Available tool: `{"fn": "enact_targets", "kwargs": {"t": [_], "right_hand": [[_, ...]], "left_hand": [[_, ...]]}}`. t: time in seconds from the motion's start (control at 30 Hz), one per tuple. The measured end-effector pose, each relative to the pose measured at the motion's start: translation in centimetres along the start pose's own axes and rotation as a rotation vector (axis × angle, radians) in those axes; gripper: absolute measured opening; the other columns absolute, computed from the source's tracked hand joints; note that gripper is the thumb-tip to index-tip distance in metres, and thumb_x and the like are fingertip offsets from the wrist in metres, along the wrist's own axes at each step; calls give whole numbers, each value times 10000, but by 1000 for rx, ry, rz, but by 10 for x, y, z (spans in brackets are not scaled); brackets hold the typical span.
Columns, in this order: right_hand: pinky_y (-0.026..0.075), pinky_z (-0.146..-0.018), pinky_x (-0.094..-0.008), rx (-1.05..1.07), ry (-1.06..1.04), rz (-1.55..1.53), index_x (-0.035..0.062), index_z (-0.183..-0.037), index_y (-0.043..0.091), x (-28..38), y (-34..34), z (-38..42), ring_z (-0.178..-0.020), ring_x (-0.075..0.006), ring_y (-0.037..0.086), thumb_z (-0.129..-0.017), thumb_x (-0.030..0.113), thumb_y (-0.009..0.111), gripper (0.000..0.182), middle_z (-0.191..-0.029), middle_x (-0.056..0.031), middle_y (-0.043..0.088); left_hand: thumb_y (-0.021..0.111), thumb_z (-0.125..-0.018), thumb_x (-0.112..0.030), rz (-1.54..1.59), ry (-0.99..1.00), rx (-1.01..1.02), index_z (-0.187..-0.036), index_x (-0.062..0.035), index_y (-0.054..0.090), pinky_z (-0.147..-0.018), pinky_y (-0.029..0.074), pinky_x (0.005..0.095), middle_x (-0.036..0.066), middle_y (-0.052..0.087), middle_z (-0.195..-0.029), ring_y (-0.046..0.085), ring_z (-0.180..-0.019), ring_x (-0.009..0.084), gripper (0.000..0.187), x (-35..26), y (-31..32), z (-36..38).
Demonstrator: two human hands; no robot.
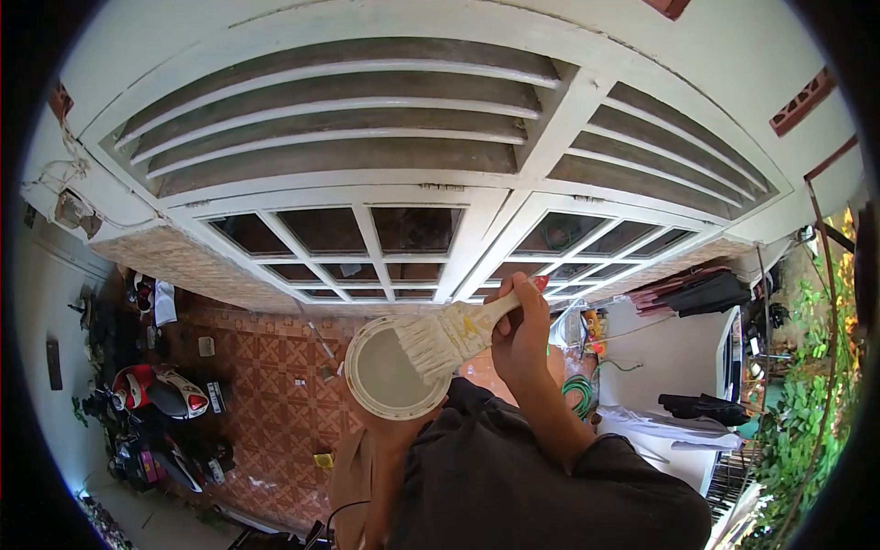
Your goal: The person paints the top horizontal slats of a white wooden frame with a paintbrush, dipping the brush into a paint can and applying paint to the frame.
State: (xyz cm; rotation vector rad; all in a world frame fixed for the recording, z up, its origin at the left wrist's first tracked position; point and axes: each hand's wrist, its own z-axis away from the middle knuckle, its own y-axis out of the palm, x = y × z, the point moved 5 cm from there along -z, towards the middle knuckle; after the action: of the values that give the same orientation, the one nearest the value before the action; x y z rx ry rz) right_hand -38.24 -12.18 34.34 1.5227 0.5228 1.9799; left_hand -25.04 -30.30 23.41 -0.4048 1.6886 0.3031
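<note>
In my right hand [522, 330], the fingers are wrapped round the handle of a wide paintbrush [449, 337]. Its bristles are coated in whitish paint and hang over the rim of a paint tub [353, 380]. Pale, off-white paint [383, 367] lies inside the tub. From below and behind, my left hand [403, 429] supports the tub; the tub hides most of its fingers. Ahead of both hands stands a white window frame [467, 275] with small glass panes, under long white louvre slats [339, 105].
Red motorcycles [165, 392] stand to the left on a patterned tile floor [275, 367]. A yellow object [324, 460] lies on the tiles. At the right are a green hose [577, 394], dark clothes [701, 293] hanging, a low white wall [678, 348] and green plants [807, 412].
</note>
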Motion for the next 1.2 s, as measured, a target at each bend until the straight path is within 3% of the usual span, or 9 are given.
{"fn": "enact_targets", "kwargs": {"t": [0.1,0.27,0.43,0.7,0.83,1.2], "right_hand": [[262,-456,-231,0,-55,27,105,-837,530,4,-5,8,-524,-59,353,-995,292,541,245,-572,39,380],[267,-459,-232,29,-43,67,102,-836,528,0,-3,20,-521,-59,354,-1000,285,533,245,-564,40,374],[270,-457,-233,7,-83,111,96,-829,532,1,9,27,-516,-59,358,-1010,291,525,266,-557,39,369],[284,-454,-231,71,-64,174,91,-822,535,-9,11,17,-502,-60,370,-1015,283,530,272,-567,33,388],[283,-446,-232,78,-74,124,86,-823,530,-10,15,17,-489,-61,363,-1013,278,532,271,-569,29,398],[280,-443,-226,174,-176,153,81,-814,527,-5,13,12,-488,-54,356,-1009,280,539,279,-626,0,461]], "left_hand": [[960,-607,-197,2,14,53,-1447,12,298,-1027,478,401,157,539,-1344,555,-1219,253,1090,-24,-2,-3],[1001,-517,-299,-56,-67,-10,-1474,-14,189,-1102,407,454,192,512,-1374,525,-1273,311,1287,-11,-12,14],[1003,-509,-259,154,-57,-52,-1457,-16,218,-1088,419,438,185,507,-1365,533,-1256,302,1255,-12,-8,8],[998,-507,-196,83,-29,-133,-1438,-12,240,-1058,452,425,185,480,-1370,535,-1242,284,1215,-16,-18,9],[993,-513,-173,105,88,-165,-1434,-10,253,-1043,471,415,180,488,-1365,546,-1230,274,1193,-41,-18,-1],[985,-540,-189,168,44,-132,-1417,-4,250,-1041,464,406,177,497,-1347,552,-1221,273,1159,-38,-7,0]]}}
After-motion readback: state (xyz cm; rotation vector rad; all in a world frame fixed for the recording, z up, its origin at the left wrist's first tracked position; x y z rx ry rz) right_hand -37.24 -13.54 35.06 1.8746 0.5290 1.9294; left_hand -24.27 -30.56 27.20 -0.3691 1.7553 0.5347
